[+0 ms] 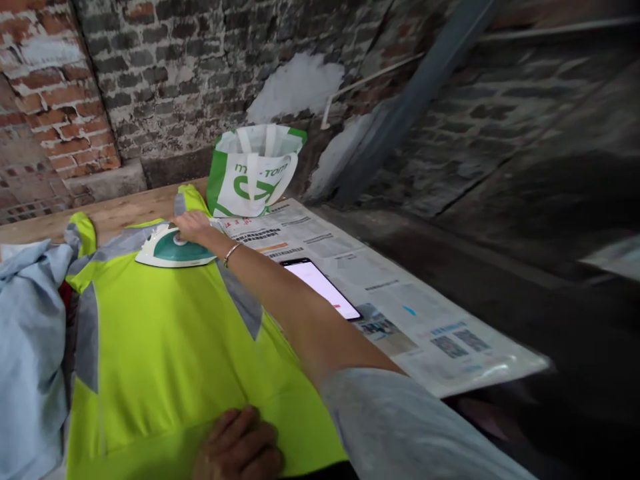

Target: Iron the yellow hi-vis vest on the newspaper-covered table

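1. Weathered brick walls are rising behind your work surface, and a dark beam is slanting across them at the upper right.
2. Ahead of you, a wooden tabletop is showing along its far edge, while printed sheets are covering its right side.
3. On the table, a bright yellow garment with grey panels is lying spread out before you; its long axis is running away from you, shoulders at the far end.
4. Near those shoulders, a white and teal iron is resting on the fabric. Its long axis is running left to right, crosswise to the garment, and its tip is pointing left.
5. Your right hand is wrapping closed around the iron's handle, and a bracelet is circling that wrist.
6. Your left hand is lying on the garment at the bottom, fingers bent and close together; whether they are pinching cloth, you cannot tell.
7. Beyond the iron, a white and green bag is standing upright; right of your forearm, a phone is glowing; at far left, light-blue cloth is lying rumpled.
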